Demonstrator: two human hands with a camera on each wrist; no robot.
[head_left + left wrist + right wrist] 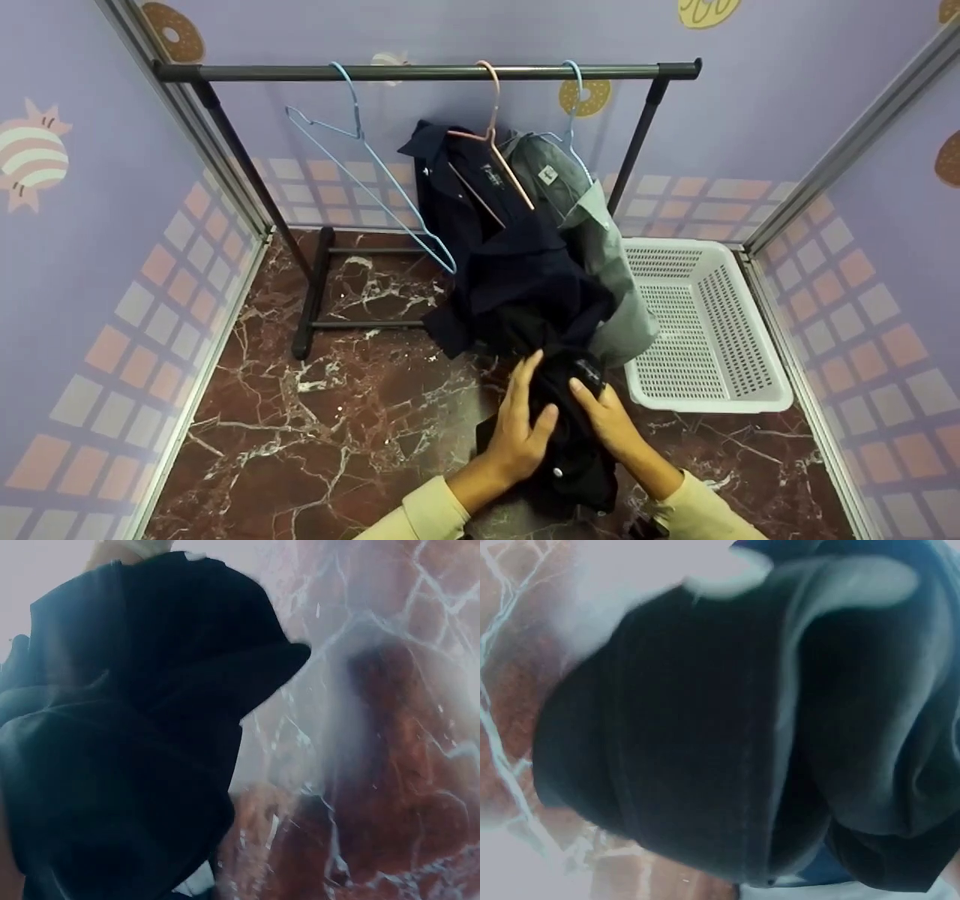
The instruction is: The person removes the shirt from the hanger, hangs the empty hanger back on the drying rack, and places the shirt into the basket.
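Observation:
Both hands hold a bunched black shirt (574, 480) low over the floor, with a white button and a collar label showing. On its left side my left hand (517, 435) grips the cloth, thumb in front and a finger stretched along it. My right hand (611, 424) pinches the label edge under its thumb. Dark folds of the shirt (135, 735) fill much of the left wrist view, and a wide stitched band of it (690, 735) fills the right wrist view. Just beyond hangs a navy shirt (517, 262) on an orange hanger (493, 112).
A dark rail (420, 73) spans the back. From it hang a bare blue hanger (360, 135) and a grey-green shirt (611, 247) on another blue hanger (576, 97). A white perforated basket (776, 382) stands right on the marbled floor (360, 435).

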